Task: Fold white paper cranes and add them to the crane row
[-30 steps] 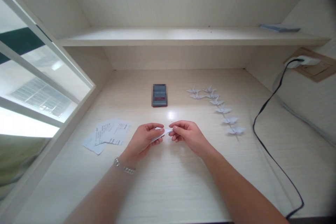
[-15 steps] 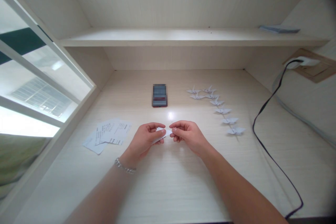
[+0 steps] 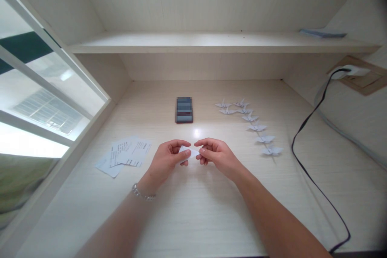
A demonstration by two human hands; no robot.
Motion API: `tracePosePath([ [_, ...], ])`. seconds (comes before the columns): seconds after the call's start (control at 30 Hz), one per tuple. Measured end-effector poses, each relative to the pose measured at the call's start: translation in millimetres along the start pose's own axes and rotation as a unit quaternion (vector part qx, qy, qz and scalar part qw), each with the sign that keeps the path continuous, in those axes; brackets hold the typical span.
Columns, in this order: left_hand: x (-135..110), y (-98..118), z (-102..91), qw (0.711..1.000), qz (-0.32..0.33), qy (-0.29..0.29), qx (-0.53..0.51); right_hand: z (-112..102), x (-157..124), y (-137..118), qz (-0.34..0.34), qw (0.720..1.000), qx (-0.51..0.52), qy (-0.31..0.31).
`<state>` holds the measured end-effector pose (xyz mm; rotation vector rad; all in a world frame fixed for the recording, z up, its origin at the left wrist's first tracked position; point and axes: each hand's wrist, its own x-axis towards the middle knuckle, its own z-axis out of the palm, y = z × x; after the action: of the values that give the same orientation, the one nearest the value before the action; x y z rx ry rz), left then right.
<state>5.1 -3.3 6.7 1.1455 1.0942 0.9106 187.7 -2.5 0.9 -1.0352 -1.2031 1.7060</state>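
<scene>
A small folded piece of white paper (image 3: 191, 153) is held between my two hands above the middle of the desk. My left hand (image 3: 169, 155), with a silver bracelet on its wrist, pinches the paper between thumb and fingers. My right hand (image 3: 217, 154) grips the paper's pointed right end with thumb and fingertips. Parts of the paper are hidden behind the fingers. To the right of my hands, several white paper cranes (image 3: 256, 128) stand in a curved line on the desk.
Printed paper sheets (image 3: 130, 152) lie fanned out on the left. A dark phone-like rectangle (image 3: 184, 110), its face blurred, lies behind my hands. A black cable (image 3: 308, 169) runs down the right side from a white plug (image 3: 353, 70). A shelf (image 3: 193, 42) spans the back.
The paper between my fingers is turned slightly, so more of its white face shows. Both hands stay nearly in place.
</scene>
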Motion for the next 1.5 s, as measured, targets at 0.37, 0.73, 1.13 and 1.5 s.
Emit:
tracePosePath([
  [0.37,-2,3,2.7,0.999,0.043,0.013,0.007,-8,-3,-3,-0.083,0.994,-0.075,-0.008],
  [0.73,-2,3,0.5,0.998,0.055,0.032,0.028,-7,-2,-5,-0.074,0.992,-0.101,0.001],
  [1.13,0,-2,2.6,0.996,0.06,0.024,0.058,-5,-4,-1,-0.038,0.964,-0.264,-0.01],
  [1.5,1,-7,2.4,0.995,0.044,0.01,0.094,2,-2,3,-0.012,0.968,-0.252,-0.01],
])
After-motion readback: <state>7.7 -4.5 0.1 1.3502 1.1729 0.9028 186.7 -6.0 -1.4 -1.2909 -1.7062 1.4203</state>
